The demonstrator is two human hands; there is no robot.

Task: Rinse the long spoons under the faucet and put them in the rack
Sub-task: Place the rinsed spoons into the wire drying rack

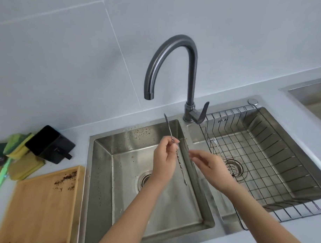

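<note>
Left hand (163, 157) fingers pinch a long spoon (175, 150) over the left sink (102, 159); right hand (210, 165) fingers spread, holding nothing.

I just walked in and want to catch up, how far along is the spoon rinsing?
Done: one small fork-like utensil already lies in the wire rack over the right basin. In hand: the left hand pinches a long twisted spoon over the left basin, while the right hand is open beside it. Left: no water shows at the faucet, so this spoon probably needs rinsing, then racking.
</note>
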